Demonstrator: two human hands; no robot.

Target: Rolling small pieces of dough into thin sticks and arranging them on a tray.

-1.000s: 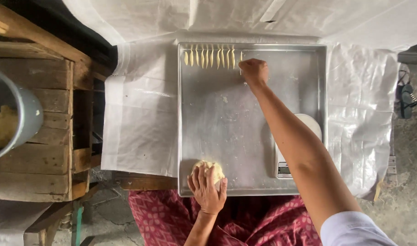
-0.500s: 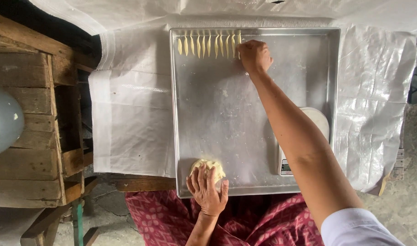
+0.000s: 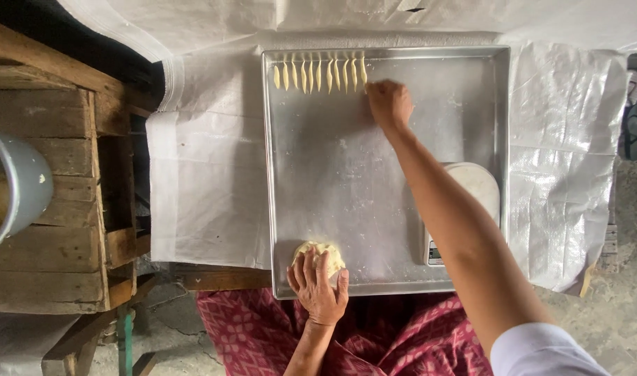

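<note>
A large metal tray (image 3: 332, 167) lies on white sheeting in front of me. Along its far edge runs a row of several thin, pointed dough strips (image 3: 320, 73). My right hand (image 3: 389, 103) reaches far across the tray, fingers curled, just right of the row's last strip; I cannot tell whether it pinches any dough. My left hand (image 3: 318, 289) rests flat on a pale yellow dough ball (image 3: 320, 252) at the tray's near edge, fingers spread over it.
A white kitchen scale (image 3: 471, 209) sits on the tray's right side, partly behind my right arm. A wooden crate (image 3: 61, 174) stands at left with a grey pot (image 3: 12, 188) of dough on it. White plastic sheeting (image 3: 207, 181) covers the surface. Red patterned cloth (image 3: 263, 334) covers my lap.
My right hand has drawn back a little from the end of the strip row towards me. My left hand stays on the dough ball. The camera view has shifted.
</note>
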